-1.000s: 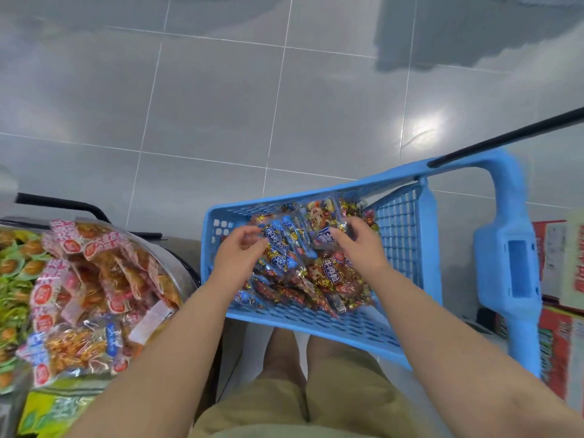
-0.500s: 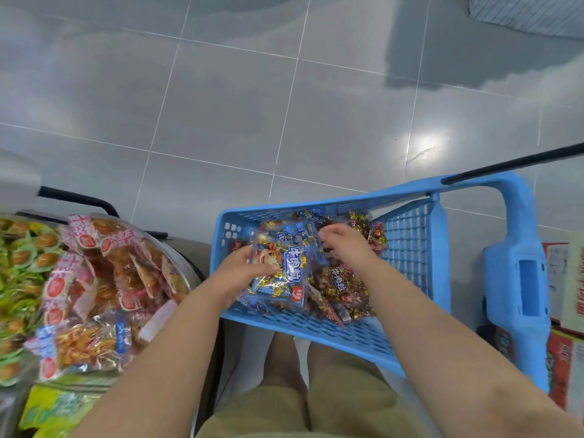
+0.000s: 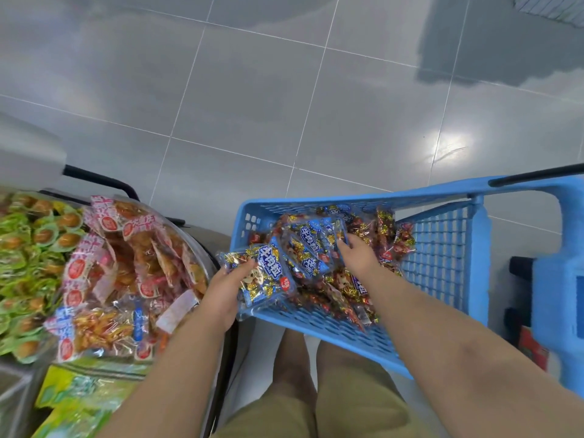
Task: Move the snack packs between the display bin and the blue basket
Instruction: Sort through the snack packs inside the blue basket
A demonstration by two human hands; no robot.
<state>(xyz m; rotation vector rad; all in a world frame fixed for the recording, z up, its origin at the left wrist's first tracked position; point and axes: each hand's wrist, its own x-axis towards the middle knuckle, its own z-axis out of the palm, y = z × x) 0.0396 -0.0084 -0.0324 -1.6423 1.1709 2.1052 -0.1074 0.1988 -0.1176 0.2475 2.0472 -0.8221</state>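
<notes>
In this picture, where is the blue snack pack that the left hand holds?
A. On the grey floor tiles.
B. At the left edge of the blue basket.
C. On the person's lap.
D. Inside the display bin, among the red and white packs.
B: the left hand grips the blue snack pack across the left rim of the blue basket, with its fingers curled round the pack's near side.

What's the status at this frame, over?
Left hand holds a blue pack over the basket rim. Right hand on packs inside, grip unclear. Nothing seen between pack and bin.
</notes>
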